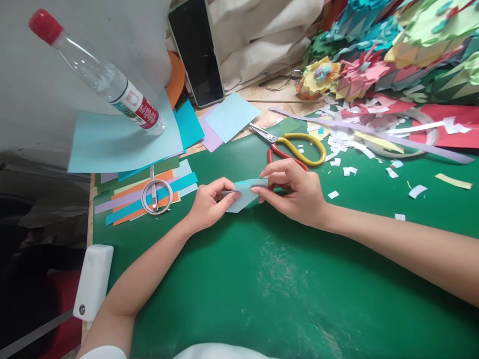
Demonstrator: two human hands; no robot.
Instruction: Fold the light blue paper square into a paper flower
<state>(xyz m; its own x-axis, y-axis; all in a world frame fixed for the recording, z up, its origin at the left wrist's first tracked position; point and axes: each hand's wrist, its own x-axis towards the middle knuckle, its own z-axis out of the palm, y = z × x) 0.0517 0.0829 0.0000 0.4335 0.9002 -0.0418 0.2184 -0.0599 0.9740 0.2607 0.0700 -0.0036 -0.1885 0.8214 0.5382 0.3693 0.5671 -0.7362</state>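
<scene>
A small folded piece of light blue paper (241, 200) is held between my two hands, just above the green mat (220, 279). My left hand (211, 202) pinches its left end between thumb and fingers. At the right end, my right hand (294, 192) grips the paper with thumb and fingertips. The paper's upper edge looks folded over; its underside is hidden. Right behind my right hand lie scissors (305, 148) with one yellow and one red handle, their blades pointing to the upper left.
At left, a tape roll (157, 197) rests on coloured paper strips (123, 204). A plastic bottle (112, 85) stands on blue sheets (93, 144). A phone (197, 50) leans behind. White scraps (339, 132) and paper flowers (362, 70) crowd the right. A white power bank (93, 281) lies at the left edge.
</scene>
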